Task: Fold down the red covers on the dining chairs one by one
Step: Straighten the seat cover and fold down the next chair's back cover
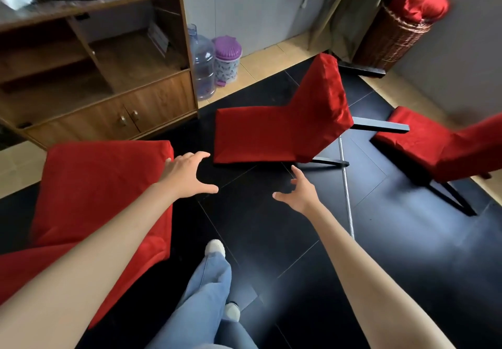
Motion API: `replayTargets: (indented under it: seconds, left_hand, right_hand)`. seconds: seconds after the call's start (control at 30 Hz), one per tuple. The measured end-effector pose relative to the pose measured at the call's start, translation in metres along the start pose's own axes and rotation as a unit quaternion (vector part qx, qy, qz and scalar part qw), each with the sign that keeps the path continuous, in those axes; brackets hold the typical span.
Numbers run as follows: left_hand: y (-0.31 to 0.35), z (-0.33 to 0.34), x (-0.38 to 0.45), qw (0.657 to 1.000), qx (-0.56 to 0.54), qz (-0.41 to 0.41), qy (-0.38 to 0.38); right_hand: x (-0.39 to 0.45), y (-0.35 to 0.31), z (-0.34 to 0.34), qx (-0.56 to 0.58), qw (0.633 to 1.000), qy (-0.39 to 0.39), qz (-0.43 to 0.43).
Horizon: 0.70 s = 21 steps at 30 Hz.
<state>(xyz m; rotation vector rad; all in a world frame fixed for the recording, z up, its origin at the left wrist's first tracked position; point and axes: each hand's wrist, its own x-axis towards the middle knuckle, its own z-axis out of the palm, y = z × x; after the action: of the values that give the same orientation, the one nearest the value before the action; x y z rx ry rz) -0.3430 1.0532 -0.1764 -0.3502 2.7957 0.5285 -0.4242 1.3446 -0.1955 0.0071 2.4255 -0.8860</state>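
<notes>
Red velvet everywhere you look, and the person is stepping in among three covered dining chairs with both arms stretched out ahead. Nearest is the left chair (103, 185), its cover filling the lower left of the view; the middle chair (282, 126) stands straight ahead on the black floor (271, 226), and the right chair (440, 150) sits off at the edge, partly cut off. The left hand (187, 172) hangs over the inner edge of the near chair's seat, fingers spread and loose, grip apart, holding nothing. The right hand (301, 192) reaches over bare floor toward the middle chair, fingers a little curled but likewise apart on nothing.

Now the risks. The hands are split between two chairs, so a one-handed tug on slippery cloth could bunch one side and leave the fold crooked. A thin pale rod (346, 185) lies on the floor just right of the reaching arm, close to the middle chair's dark legs; a foot (216, 248) landing on it could roll or trip. The floor looks glossy, and a hard pull on a light chair might drag or tip it rather than free the cover
</notes>
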Motion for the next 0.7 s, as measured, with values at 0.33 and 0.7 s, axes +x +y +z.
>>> replayTargets:
  seconds: [0.33, 0.7]
  left_hand:
    - [0.007, -0.028, 0.131, 0.998, -0.056, -0.013, -0.03]
    - [0.054, -0.012, 0.237, 0.991, -0.118, -0.059, -0.03]
  right_hand:
    - [0.103, -0.043, -0.041, 0.016, 1.0, -0.004, 0.02]
    - [0.213, -0.036, -0.076, 0.033, 0.998, -0.031, 0.035]
